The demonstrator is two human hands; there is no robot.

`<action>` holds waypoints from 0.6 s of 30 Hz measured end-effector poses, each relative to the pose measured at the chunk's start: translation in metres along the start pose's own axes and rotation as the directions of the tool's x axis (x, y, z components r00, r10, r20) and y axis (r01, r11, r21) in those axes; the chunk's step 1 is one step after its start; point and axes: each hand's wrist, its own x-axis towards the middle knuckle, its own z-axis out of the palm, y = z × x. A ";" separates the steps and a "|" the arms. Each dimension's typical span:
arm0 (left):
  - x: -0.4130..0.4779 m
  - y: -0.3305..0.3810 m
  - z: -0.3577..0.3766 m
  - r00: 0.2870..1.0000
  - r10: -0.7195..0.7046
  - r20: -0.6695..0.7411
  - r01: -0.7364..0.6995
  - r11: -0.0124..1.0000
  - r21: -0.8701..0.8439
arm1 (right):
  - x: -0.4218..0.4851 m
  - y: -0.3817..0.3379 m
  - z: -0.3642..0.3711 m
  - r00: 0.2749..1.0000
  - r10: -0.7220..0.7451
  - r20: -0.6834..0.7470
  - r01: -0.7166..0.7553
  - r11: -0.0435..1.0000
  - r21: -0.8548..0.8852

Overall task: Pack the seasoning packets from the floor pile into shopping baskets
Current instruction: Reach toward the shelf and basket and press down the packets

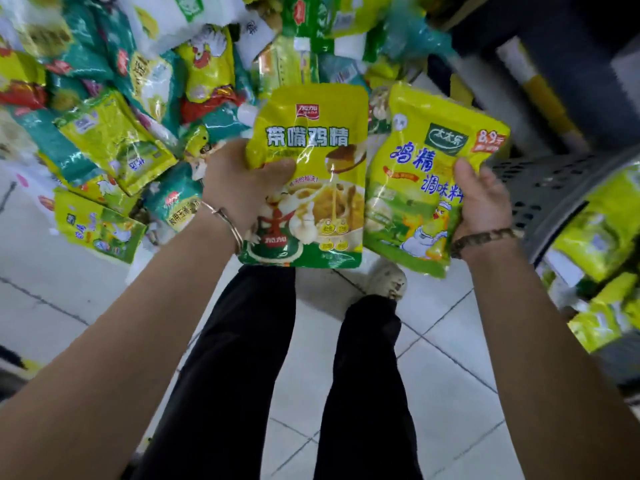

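While I am watching through the head camera, the left hand [239, 188] is gripping a chicken-powder packet [308, 133], thumb across its face, and the right hand [481, 202] is pinching a second yellow packet [422, 161] by its edge, both held face-up, probably for checking labels. Beyond, the grey basket [540, 192] is waiting on the right, and the floor pile [114, 133] is sprawling on the left over white tiles [450, 393].

The left hand [239, 188] gripped a yellow packet [311, 140]; the right hand [483, 202] held another packet [426, 161] beside a grey basket [540, 188] (pile [114, 116] behind).
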 end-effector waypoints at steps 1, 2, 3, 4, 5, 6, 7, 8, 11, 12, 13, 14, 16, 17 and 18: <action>-0.006 0.005 0.014 1.000 0.001 0.015 -0.002 1.000 0.010 | -0.001 -0.002 -0.015 0.998 -0.017 -0.053 0.016 1.000 -0.013; -0.012 0.009 0.029 1.000 0.008 0.023 -0.009 1.000 0.027 | -0.002 -0.003 -0.032 0.995 -0.042 -0.088 0.040 0.999 -0.031; -0.018 0.013 0.045 0.999 0.015 0.040 -0.017 0.999 0.041 | -0.001 -0.003 -0.051 0.993 -0.050 -0.102 0.045 0.998 -0.051; -0.026 0.019 0.062 0.998 0.031 0.062 -0.034 0.998 0.058 | -0.005 -0.006 -0.067 0.993 -0.050 -0.103 0.045 0.997 -0.057; -0.034 0.025 0.080 0.995 0.054 0.088 -0.060 0.996 0.068 | -0.007 -0.008 -0.085 0.991 -0.055 -0.120 0.047 0.997 -0.065; -0.042 0.029 0.098 0.990 0.084 0.113 -0.093 0.993 0.076 | -0.007 -0.007 -0.106 0.987 -0.055 -0.149 0.046 0.997 -0.066; -0.051 0.033 0.115 0.986 0.104 0.129 -0.117 0.989 0.092 | -0.006 -0.004 -0.128 0.980 -0.037 -0.194 0.027 0.998 -0.054; -0.060 0.039 0.132 0.982 0.121 0.147 -0.139 0.983 0.117 | -0.008 -0.003 -0.149 0.972 -0.022 -0.233 0.012 0.999 -0.044; -0.087 0.049 0.183 0.963 0.171 0.209 -0.210 0.961 0.181 | -0.014 0.004 -0.213 0.946 0.022 -0.323 -0.023 1.000 -0.002; -0.095 0.051 0.201 0.956 0.183 0.228 -0.229 0.954 0.194 | -0.016 0.007 -0.236 0.934 0.039 -0.354 -0.037 0.999 0.015; -0.104 0.052 0.220 0.949 0.190 0.250 -0.243 0.948 0.203 | -0.020 0.009 -0.257 0.920 0.044 -0.389 -0.040 0.999 0.020; -0.113 0.054 0.238 0.941 0.197 0.274 -0.261 0.940 0.221 | -0.024 0.012 -0.279 0.906 0.042 -0.421 -0.037 0.999 0.019; -0.130 0.056 0.274 0.924 0.216 0.315 -0.304 0.915 0.264 | -0.031 0.017 -0.318 0.882 0.054 -0.468 -0.039 0.998 0.042; -0.138 0.057 0.291 0.916 0.225 0.331 -0.323 0.904 0.281 | -0.033 0.018 -0.335 0.873 0.063 -0.483 -0.041 0.998 0.056; -0.145 0.059 0.308 0.909 0.231 0.346 -0.338 0.895 0.290 | -0.036 0.017 -0.351 0.867 0.072 -0.493 -0.042 0.997 0.072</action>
